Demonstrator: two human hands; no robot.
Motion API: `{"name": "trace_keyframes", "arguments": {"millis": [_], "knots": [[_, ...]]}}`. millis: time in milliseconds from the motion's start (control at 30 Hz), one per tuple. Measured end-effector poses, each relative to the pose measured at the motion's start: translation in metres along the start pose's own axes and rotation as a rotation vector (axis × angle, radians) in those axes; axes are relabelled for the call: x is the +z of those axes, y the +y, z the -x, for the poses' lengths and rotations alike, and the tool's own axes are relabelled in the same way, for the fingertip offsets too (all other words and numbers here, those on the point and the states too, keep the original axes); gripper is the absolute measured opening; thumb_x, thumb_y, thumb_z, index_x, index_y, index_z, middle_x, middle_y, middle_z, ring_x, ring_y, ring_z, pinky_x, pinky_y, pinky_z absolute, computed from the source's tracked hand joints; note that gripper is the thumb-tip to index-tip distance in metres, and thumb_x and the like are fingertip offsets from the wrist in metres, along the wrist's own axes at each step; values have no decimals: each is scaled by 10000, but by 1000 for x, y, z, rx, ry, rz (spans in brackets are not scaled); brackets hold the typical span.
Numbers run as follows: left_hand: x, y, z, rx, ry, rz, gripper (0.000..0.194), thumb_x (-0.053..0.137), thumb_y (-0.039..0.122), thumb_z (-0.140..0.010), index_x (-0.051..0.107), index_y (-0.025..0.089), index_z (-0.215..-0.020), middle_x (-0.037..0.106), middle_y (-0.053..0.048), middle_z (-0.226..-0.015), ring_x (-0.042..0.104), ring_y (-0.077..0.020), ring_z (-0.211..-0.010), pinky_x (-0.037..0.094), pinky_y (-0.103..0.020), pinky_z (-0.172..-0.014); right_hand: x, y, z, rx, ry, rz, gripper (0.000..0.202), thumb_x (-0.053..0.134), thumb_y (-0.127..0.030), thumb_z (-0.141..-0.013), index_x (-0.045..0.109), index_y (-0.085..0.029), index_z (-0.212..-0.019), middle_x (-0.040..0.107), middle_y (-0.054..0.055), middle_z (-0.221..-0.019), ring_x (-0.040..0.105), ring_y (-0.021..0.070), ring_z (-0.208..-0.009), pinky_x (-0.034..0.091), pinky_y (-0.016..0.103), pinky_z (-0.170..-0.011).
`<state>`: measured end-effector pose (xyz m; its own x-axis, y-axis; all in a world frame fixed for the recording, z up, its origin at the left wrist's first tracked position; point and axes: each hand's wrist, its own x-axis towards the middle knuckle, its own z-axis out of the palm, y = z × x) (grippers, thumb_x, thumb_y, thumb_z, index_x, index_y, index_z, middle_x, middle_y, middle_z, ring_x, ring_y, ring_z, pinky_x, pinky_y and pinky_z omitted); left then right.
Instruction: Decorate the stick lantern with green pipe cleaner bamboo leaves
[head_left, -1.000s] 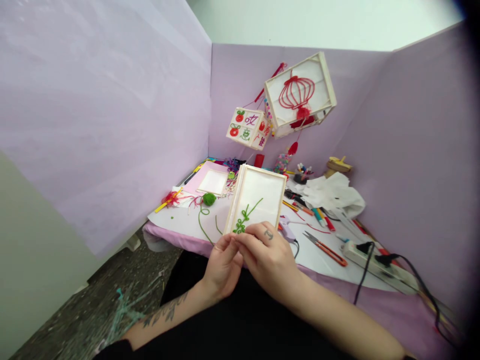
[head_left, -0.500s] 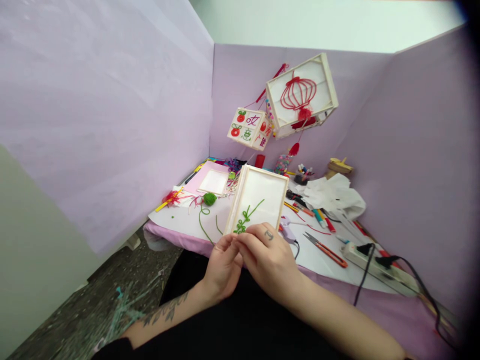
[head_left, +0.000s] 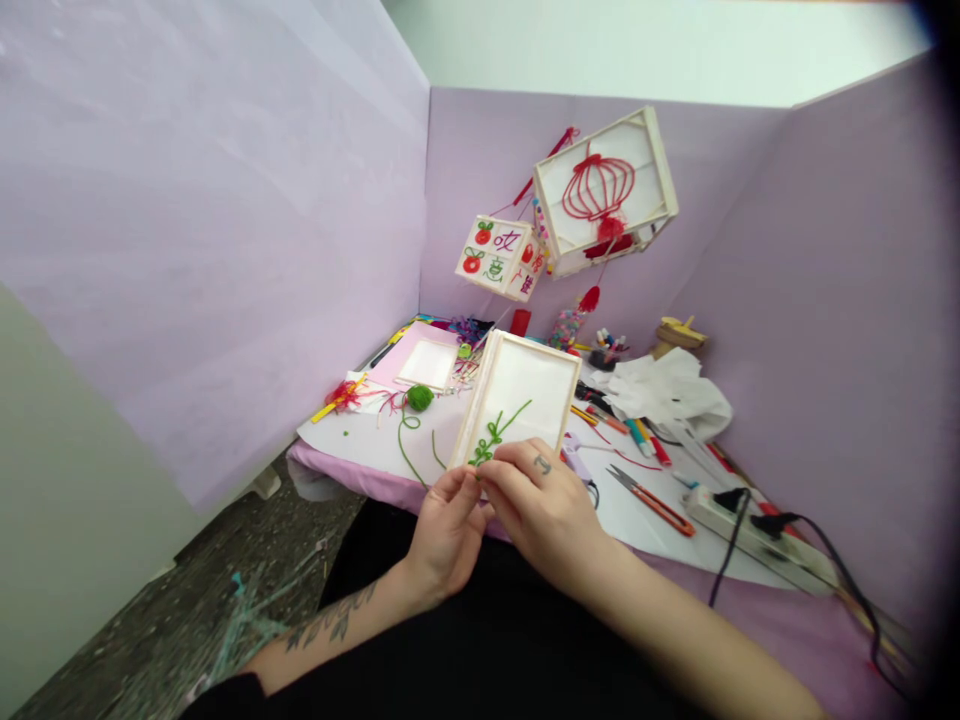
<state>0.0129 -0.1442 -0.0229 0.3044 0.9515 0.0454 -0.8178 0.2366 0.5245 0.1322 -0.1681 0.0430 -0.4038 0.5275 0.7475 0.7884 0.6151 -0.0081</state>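
Observation:
A pale wooden frame with a white panel (head_left: pixel 536 375) leans up in front of me, its lower edge hidden behind my fingers. Looped green yarn (head_left: pixel 491 435) forms a sprig of stem and leaves on its lower left. My left hand (head_left: pixel 448 535) is closed in a pinch at the frame's lower left, with a bit of green yarn between the fingertips. My right hand (head_left: pixel 547 510) pinches at the same spot, its fingertips almost touching the left ones. From a green yarn ball (head_left: pixel 420 398) on the table, a loose strand runs toward my left hand.
Orange-handled snips (head_left: pixel 652 500), a lilac glue gun (head_left: pixel 576 458) and a power strip (head_left: pixel 757 535) with cables lie at the right. Crumpled white paper (head_left: pixel 667 388) sits behind. A large lantern (head_left: pixel 606 190) and a small one (head_left: pixel 501 257) hang above the table.
My right hand's fingers have lifted slightly and shifted right, opening a small gap at the left fingertips. The frame has tilted a little to the right.

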Motion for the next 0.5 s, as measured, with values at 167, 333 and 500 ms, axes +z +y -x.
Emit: {"name": "trace_keyframes", "arguments": {"millis": [167, 333, 500], "knots": [[-2, -1, -1, 3, -24, -2, 89, 741, 240, -810, 723, 162, -849, 698, -35, -859, 639, -155, -848, 498, -323, -870, -1, 4, -3, -23, -58, 18, 166, 496, -135, -938, 648, -156, -874, 637, 93, -897, 534, 213, -807, 469, 323, -704], [-1, -1, 0, 4, -26, -26, 88, 739, 235, -810, 726, 159, -852, 702, -39, -863, 643, -162, -855, 498, -339, -876, -4, 6, -5, -64, -97, 34, 199, 458, -125, -946, 632, -165, -858, 629, 87, -878, 519, 204, -789, 469, 313, -682], [0, 0, 0, 1, -9, -34, 97, 754, 239, -794, 720, 161, -840, 703, -34, -842, 648, -165, -842, 493, -340, -868, -4, 7, -7, -81, -109, 51, 208, 459, -121, -936, 604, -172, -795, 623, 83, -840, 511, 198, -746, 470, 313, -649]]}}
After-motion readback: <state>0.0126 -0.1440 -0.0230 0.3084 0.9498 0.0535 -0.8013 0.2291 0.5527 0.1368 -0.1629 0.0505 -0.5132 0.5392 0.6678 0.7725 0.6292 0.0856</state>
